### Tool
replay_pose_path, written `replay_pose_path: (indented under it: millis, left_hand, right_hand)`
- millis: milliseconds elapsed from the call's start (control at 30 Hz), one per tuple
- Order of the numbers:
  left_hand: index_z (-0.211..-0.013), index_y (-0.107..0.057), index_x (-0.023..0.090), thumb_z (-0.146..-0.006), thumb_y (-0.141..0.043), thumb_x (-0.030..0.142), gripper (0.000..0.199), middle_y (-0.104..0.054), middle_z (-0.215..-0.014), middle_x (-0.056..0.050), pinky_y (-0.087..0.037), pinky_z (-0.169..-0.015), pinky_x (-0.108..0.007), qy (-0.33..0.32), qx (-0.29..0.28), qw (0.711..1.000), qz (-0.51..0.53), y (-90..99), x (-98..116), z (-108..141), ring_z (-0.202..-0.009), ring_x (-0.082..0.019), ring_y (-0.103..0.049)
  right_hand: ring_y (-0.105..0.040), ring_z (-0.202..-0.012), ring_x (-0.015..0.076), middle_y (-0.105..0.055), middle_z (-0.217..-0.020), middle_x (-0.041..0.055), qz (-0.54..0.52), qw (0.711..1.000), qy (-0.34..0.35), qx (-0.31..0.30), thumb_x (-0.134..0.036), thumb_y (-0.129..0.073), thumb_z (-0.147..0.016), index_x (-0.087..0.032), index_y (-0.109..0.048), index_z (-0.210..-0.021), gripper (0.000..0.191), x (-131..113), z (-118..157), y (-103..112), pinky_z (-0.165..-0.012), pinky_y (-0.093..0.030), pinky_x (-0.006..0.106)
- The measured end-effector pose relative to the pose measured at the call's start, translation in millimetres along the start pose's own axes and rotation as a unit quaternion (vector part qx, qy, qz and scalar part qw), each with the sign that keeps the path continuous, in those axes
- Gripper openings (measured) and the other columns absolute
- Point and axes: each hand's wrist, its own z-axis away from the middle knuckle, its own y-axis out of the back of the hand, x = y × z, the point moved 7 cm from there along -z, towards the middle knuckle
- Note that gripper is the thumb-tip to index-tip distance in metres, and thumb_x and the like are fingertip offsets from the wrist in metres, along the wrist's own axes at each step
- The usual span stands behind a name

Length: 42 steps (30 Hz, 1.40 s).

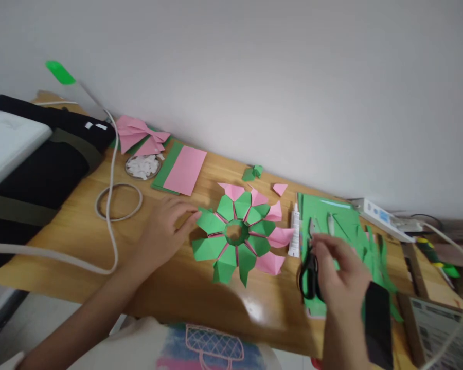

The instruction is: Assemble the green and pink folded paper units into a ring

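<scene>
A round folded-paper flower point(226, 208) lies on the table in front of me, with green petals around a ring and pink petals showing on its far and right sides. My left hand point(170, 226) pinches the tip of a green petal at its left between thumb and forefinger. Over on the right, my right hand point(339, 262) is closed, its fingertips together just above black-handled scissors point(309, 280). Whether it touches the scissors or holds something small, I cannot make out. Beneath them lies a stack of green paper point(320, 205). A white glue tube point(295, 231) stands between flower and stack.
Pink and green sheets point(187, 169), a dish of white scraps point(142, 167) and folded pink paper point(135, 134) lie back left. A white cable point(113, 205) crosses the left side. A power strip point(386, 218) and black phone point(378, 324) are at right.
</scene>
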Motion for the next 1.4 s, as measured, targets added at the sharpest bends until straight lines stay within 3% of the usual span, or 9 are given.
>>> replay_pose_path:
  millis: [133,233,300,367,567,800,967,1233,1400]
  left_hand:
    - [-0.095,-0.060,0.022,-0.093,-0.051,0.030,0.013,-0.067,-0.093,-0.002,-0.051,-0.082,-0.036,0.025,0.049,0.998,0.037,0.0,-7,-4,-0.091,-0.019,-0.062]
    - [-0.096,-0.060,0.022,-0.094,-0.049,0.030,0.014,-0.067,-0.094,-0.002,-0.051,-0.082,-0.034,0.046,0.047,0.996,0.060,-5.1,-14,-4,-0.092,-0.019,-0.063]
    - [-0.097,-0.059,0.023,-0.095,-0.048,0.029,0.013,-0.067,-0.097,-0.002,-0.050,-0.085,-0.035,0.056,0.036,0.995,0.071,-9.5,-17,-3,-0.096,-0.019,-0.062]
    - [-0.097,-0.059,0.023,-0.094,-0.049,0.028,0.012,-0.066,-0.098,-0.002,-0.050,-0.087,-0.036,0.057,0.027,0.995,0.080,-13.1,-19,-3,-0.097,-0.019,-0.062]
    - [-0.095,-0.060,0.022,-0.094,-0.049,0.025,0.011,-0.066,-0.095,-0.002,-0.049,-0.085,-0.034,0.060,0.004,0.994,0.089,-20.3,-22,-3,-0.094,-0.018,-0.061]
    - [-0.094,-0.060,0.021,-0.094,-0.048,0.024,0.012,-0.066,-0.093,-0.002,-0.050,-0.082,-0.033,0.059,0.000,0.993,0.100,-25.7,-23,-3,-0.090,-0.017,-0.061]
    - [-0.091,-0.062,0.020,-0.094,-0.049,0.025,0.014,-0.066,-0.089,-0.001,-0.050,-0.077,-0.028,0.057,0.021,0.986,0.154,-28.9,-28,-1,-0.086,-0.015,-0.062]
    - [-0.089,-0.064,0.022,-0.093,-0.052,0.031,0.016,-0.068,-0.086,0.001,-0.052,-0.074,-0.026,0.084,0.056,0.976,0.190,-32.2,-38,3,-0.081,-0.014,-0.064]
    - [-0.087,-0.065,0.024,-0.092,-0.053,0.034,0.016,-0.069,-0.084,0.001,-0.053,-0.070,-0.026,0.090,0.060,0.976,0.190,-30.7,-38,3,-0.078,-0.015,-0.065]
  right_hand:
    - [-0.067,-0.085,0.0214,-0.072,-0.094,0.0075,-0.035,0.974,0.100,-0.198,-0.035,-0.059,-0.085,-0.022,-0.070,-0.095,0.020,-13,-80,-36,-0.072,-0.052,0.033]
    - [-0.068,-0.079,0.0204,-0.073,-0.098,0.0054,-0.070,0.882,0.097,-0.457,-0.043,-0.060,-0.082,-0.024,-0.072,-0.097,0.027,-12,-102,-85,-0.068,-0.053,0.032]
    - [-0.067,-0.072,0.0182,-0.073,-0.088,0.0032,-0.076,0.827,0.079,-0.551,-0.044,-0.062,-0.081,-0.024,-0.073,-0.090,0.025,-8,-104,-104,-0.062,-0.051,0.029]
    - [-0.064,-0.068,0.0164,-0.070,-0.078,0.0015,-0.079,0.794,0.079,-0.597,-0.044,-0.062,-0.081,-0.023,-0.072,-0.079,0.024,-6,-103,-113,-0.058,-0.049,0.026]
    - [-0.058,-0.057,0.0142,-0.064,-0.065,0.0002,-0.084,0.769,0.057,-0.631,-0.044,-0.061,-0.082,-0.022,-0.069,-0.068,0.028,-3,-90,-114,-0.049,-0.042,0.024]
    - [-0.053,-0.052,0.0124,-0.061,-0.060,0.0003,-0.118,0.814,0.037,-0.567,-0.037,-0.060,-0.082,-0.020,-0.064,-0.062,0.027,-3,-83,-108,-0.046,-0.040,0.023]
    - [-0.050,-0.054,0.0115,-0.055,-0.059,0.0003,-0.123,0.816,0.067,-0.561,-0.031,-0.057,-0.084,-0.019,-0.062,-0.059,0.028,-16,-75,-101,-0.051,-0.039,0.025]
    - [-0.053,-0.060,0.0141,-0.058,-0.065,0.0004,-0.125,0.799,-0.035,-0.587,-0.039,-0.061,-0.082,-0.019,-0.065,-0.072,0.023,-5,-51,-95,-0.053,-0.041,0.026]
    - [-0.055,-0.065,0.0153,-0.062,-0.071,0.0016,-0.120,0.807,-0.037,-0.577,-0.044,-0.065,-0.080,-0.020,-0.068,-0.078,0.024,-1,-48,-94,-0.055,-0.043,0.026]
